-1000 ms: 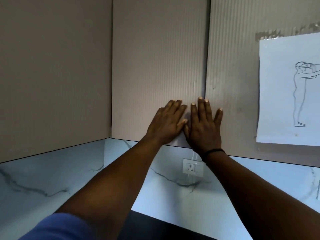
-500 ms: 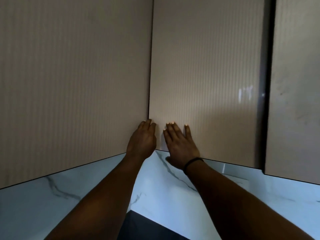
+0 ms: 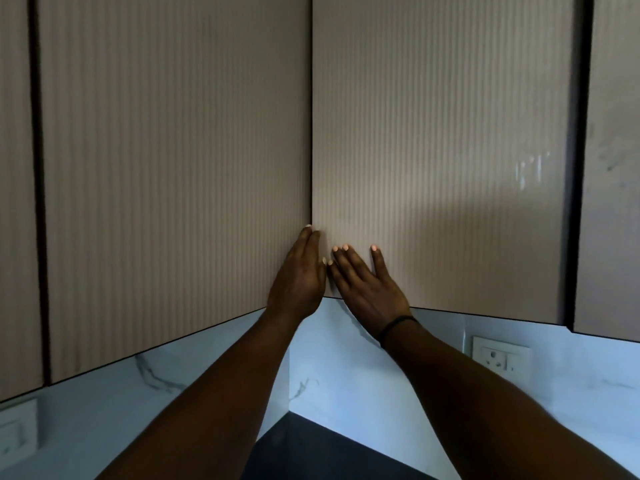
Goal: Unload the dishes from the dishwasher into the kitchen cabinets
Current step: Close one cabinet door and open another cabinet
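Two beige ribbed upper cabinet doors meet in an inside corner straight ahead; both are closed. My left hand (image 3: 300, 271) lies flat with straight fingers against the lower right edge of the left door (image 3: 173, 174), its fingertips at the corner seam. My right hand (image 3: 369, 285) presses flat, fingers spread, on the lower left part of the right door (image 3: 443, 150). A black band circles my right wrist. Neither hand holds anything. No dishes and no dishwasher are in view.
Further cabinet doors flank the pair at far left (image 3: 15, 202) and far right (image 3: 613, 168). Below them runs a white marble backsplash (image 3: 104, 403) with a wall socket (image 3: 500, 358) at right and a switch plate (image 3: 17, 434) at left. A dark countertop (image 3: 311, 455) lies beneath.
My view swung left, from the door seam beside a paper drawing to the corner seam. Both hands slid left along the doors and stay flat on them.
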